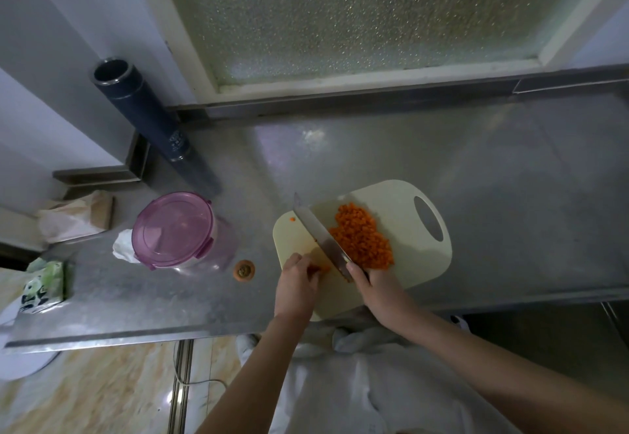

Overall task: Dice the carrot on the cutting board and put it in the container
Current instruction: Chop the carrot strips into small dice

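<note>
Orange dice (pixel 362 237) piled on the cutting board (pixel 401 202) — right hand (pixel 377 285) grips the knife (pixel 321 234), left hand (pixel 297 278) pinches the last carrot piece (pixel 321 267) — container (pixel 178 229) lidded nearby.

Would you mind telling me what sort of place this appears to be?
Probably a kitchen prep area: a stainless-steel counter, a cream plastic cutting board with diced orange carrot, and a steel knife.

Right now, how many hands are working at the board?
2: left hand holds the carrot stub at the board's near edge; right hand grips the knife beside it.
</note>
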`<state>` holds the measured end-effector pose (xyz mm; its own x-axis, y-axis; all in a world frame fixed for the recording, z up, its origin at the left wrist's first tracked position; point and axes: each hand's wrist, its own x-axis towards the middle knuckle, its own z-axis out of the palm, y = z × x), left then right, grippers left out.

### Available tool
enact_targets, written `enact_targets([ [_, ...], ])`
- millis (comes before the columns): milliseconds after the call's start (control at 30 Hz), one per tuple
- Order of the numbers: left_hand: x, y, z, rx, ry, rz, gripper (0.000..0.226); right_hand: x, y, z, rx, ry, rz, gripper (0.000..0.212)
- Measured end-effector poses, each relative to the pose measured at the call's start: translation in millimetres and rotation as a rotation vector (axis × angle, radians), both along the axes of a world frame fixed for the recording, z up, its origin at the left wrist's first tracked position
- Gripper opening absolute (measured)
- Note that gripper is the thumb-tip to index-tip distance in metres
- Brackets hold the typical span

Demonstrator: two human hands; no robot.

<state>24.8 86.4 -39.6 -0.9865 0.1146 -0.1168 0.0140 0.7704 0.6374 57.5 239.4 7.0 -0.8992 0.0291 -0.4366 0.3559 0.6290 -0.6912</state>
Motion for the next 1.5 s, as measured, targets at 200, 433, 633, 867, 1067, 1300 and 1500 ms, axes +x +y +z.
enact_targets([
  [200, -1.3, 1.4, -1.5, -0.005, -0.028, 0.025, 0.012, 6.7, -5.5, -3.1, 0.088, -0.062, 0.025, 0.057],
  [433, -2.7, 4.3, 0.5, -0.002, -0.05, 0.044, 0.013, -1.1, -21.3, -6.0, 0.138, -0.081, 0.077, 0.052],
  [633, 0.4, 3.0, 0.0, -0.02, -0.04, 0.043, 0.01, -18.6, -17.6, -8.2, 0.14, 0.05, -0.026, 0.055],
  [867, 2.4, 4.0, 1.0, 0.053, -0.009, 0.066, 0.016, -15.0, 0.3, 0.8, 0.046, 0.009, -0.028, 0.053],
  [1067, 3.8, -1.7, -2.4, 0.026, 0.005, 0.044, 0.012, -0.7, -0.7, 3.0, 0.041, -0.008, 0.011, 0.056],
  [1300, 1.5, 1.5, -2.9, -0.009, -0.026, 0.024, 0.015, 9.2, -12.9, -3.9, 0.19, -0.103, 0.092, 0.052],
  [1500, 2.1, 1.6, -0.6, -0.004, -0.03, 0.021, 0.016, -7.8, -21.8, -7.8, 0.159, -0.008, 0.08, 0.05],
])
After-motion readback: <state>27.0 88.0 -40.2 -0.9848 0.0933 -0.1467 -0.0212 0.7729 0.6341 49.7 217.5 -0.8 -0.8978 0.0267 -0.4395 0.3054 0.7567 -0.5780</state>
